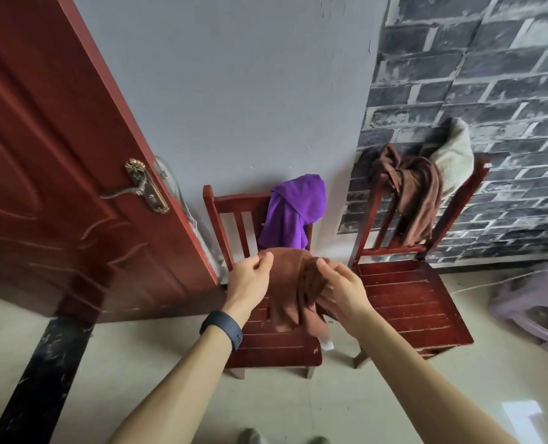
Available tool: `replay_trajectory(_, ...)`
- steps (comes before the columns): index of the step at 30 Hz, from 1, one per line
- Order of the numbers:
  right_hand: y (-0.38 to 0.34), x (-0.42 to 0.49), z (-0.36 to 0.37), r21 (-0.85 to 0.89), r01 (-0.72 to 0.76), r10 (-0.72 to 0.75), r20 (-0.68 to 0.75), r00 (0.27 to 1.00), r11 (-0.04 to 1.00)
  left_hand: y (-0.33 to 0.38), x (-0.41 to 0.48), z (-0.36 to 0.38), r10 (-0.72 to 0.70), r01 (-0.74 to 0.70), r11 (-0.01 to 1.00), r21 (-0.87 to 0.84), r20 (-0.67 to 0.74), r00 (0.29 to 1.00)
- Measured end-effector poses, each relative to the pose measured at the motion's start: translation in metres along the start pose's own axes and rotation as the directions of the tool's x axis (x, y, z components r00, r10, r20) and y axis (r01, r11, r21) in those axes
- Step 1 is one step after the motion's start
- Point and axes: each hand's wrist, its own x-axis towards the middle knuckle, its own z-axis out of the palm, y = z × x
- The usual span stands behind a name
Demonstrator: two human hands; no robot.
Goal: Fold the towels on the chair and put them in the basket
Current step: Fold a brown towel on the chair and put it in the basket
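Observation:
A brown towel (293, 285) hangs bunched between my hands above the seat of the left red wooden chair (272, 347). My left hand (250, 280) pinches its top left edge. My right hand (341, 288) grips the bunched right side. A purple towel (293, 216) drapes over that chair's backrest. On the right red chair (410, 302), a second brown towel (415, 200) and a cream towel (452, 155) hang over the backrest. No basket is in view.
A red door (58, 155) stands open at the left, close to the left chair. A lilac plastic stool (535, 302) sits on the floor at the right. A grey wall and brick-pattern wall stand behind the chairs. Tiled floor lies in front.

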Motion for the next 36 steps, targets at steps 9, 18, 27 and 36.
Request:
replay_trajectory(9, 0.004, 0.031, -0.039, -0.123, -0.072, 0.038, -0.26, 0.965, 0.99, -0.009, 0.03, -0.043, -0.151, 0.154, 0.983, -0.098, 0.035, 0.988)
replay_trajectory(18, -0.003, 0.04, -0.063, -0.528, -0.067, -0.113, -0.301, 0.947, 0.846, -0.008, 0.053, -0.083, -0.088, 0.246, 0.948, -0.203, 0.574, 0.814)
replay_trajectory(27, -0.016, 0.049, -0.069, -0.476, -0.097, -0.103, -0.376, 0.921, 0.874, -0.03, 0.062, -0.083, -0.185, 0.183, 0.983, 0.029, 0.214, 0.959)
replay_trajectory(36, -0.022, 0.056, -0.073, 0.085, -0.257, 0.27, -0.272, 0.923, 0.963, -0.046, 0.069, -0.092, -0.233, 0.301, 0.819, -0.488, 0.196, 0.953)
